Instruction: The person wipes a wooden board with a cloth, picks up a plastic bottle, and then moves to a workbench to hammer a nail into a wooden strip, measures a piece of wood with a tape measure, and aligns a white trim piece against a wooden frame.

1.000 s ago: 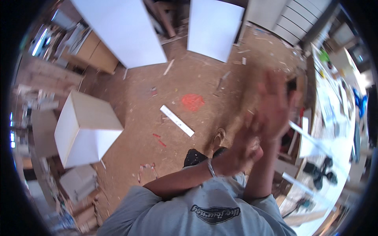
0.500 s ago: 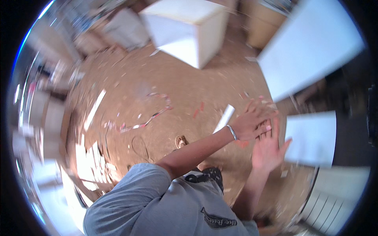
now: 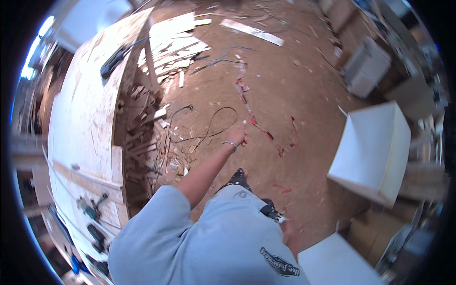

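My left hand (image 3: 237, 135), with a silver bracelet at the wrist, hangs over the brown floor (image 3: 304, 175). Its fingers are curled in and the thumb sticks out; nothing shows in it. Beyond the hand lies a long strip of red, black and white scraps (image 3: 259, 127), apart from it. A thin dark cable (image 3: 209, 126) loops across the floor just left of the hand. My right hand (image 3: 289, 232) is low beside my shirt, blurred and partly hidden, so its fingers cannot be made out.
On the left stands a wooden workbench (image 3: 85, 95) bearing a black power tool (image 3: 113, 64) and a green drill (image 3: 90, 209). Wood offcuts (image 3: 173, 47) are heaped beside it. A white open box (image 3: 365, 147) stands right; a white panel (image 3: 335, 261) is at lower right.
My view has swung left toward the workbench. My hands, pressed together before, have come apart: the left has curled its fingers, and the right has dropped to my side.
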Tool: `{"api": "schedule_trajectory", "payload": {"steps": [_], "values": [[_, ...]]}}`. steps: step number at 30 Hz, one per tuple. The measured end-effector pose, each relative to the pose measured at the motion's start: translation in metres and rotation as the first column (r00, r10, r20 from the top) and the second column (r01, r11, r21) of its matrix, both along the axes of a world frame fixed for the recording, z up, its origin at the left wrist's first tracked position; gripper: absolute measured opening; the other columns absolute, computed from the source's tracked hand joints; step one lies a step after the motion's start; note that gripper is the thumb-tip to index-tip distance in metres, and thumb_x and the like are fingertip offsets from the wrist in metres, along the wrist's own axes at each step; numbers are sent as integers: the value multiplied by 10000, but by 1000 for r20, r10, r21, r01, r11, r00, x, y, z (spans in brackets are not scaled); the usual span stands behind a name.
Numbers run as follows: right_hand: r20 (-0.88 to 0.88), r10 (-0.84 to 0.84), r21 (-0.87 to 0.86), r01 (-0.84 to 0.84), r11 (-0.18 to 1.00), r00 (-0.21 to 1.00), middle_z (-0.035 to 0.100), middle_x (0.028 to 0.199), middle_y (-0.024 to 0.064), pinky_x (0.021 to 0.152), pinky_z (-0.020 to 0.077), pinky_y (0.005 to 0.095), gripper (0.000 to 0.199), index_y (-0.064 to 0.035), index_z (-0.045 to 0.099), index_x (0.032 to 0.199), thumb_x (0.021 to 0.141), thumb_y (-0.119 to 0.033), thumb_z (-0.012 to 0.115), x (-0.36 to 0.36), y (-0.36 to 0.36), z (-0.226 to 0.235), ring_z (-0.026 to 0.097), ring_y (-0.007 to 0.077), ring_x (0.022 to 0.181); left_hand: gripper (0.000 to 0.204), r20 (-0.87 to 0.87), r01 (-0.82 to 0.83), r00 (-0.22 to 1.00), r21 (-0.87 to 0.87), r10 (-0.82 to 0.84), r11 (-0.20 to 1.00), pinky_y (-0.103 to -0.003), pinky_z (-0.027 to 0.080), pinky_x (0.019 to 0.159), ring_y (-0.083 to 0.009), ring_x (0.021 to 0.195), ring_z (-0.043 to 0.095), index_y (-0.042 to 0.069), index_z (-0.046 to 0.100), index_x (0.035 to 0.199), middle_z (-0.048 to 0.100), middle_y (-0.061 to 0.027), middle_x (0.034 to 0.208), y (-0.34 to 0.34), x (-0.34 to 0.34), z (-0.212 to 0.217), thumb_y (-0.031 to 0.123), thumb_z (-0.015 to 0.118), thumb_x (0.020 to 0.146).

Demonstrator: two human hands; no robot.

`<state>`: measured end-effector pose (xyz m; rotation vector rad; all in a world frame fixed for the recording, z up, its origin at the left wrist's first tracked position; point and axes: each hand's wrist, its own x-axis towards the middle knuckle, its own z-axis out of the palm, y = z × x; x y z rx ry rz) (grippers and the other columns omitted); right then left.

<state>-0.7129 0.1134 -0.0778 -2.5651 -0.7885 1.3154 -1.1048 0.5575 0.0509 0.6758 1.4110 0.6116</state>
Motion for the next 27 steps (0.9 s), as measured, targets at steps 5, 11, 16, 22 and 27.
{"api": "schedule_trajectory", "payload": {"steps": [5, 11, 16, 22, 27], "values": [[-316, 2, -191, -66, 979, 949, 619, 756, 61, 600, 479, 328, 402, -67, 622, 849, 1017, -371, 419, -8, 143, -18, 585, 172, 672, 366, 292, -611, 777, 134, 558, 780, -276, 496, 453, -142, 523, 618, 26, 636, 938, 645, -84, 696, 69, -13, 46, 364, 524, 1022], [-352, 81, -171, -149, 974, 932, 623, 744, 71, 608, 493, 337, 390, -60, 623, 855, 1004, -371, 438, 39, 404, -54, 602, 179, 667, 365, 109, -47, 993, -1, 47, 999, -246, 537, 622, -126, 664, 679, 48, 518, 1327, 705, -69, 768, 227, -28, 146, 247, 530, 1021], [-414, -92, -1, 100, 995, 906, 627, 733, 79, 615, 505, 343, 382, -54, 623, 861, 994, -371, 454, 96, 697, -45, 615, 185, 664, 448, 71, -4, 997, 514, -38, 858, -267, 540, 748, -142, 846, 705, 59, 426, 1441, 728, -95, 1002, 403, 41, 224, 114, 501, 1002], [-372, 283, 481, -77, 873, 884, 639, 875, 37, 627, 497, 286, 178, -77, 595, 1010, 968, -250, 587, 1, 1109, 139, 607, 128, 730, 471, -173, 246, 969, 744, -176, 622, -353, 522, 887, -272, 1093, 652, 68, 498, 1381, 645, -137, 1246, 531, 10, 276, -30, 493, 920], [-517, 855, 795, 387, 468, 29, 529, 1281, 185, 983, 418, 426, 579, -45, 405, 1393, 912, -288, 617, -233, 1247, 396, 580, 239, 1052, 365, -582, 327, 812, 380, -51, 865, -457, 475, 954, -355, 1077, 626, 53, 582, 1281, 657, -189, 1173, 611, -76, 179, 155, 581, 930]]}}
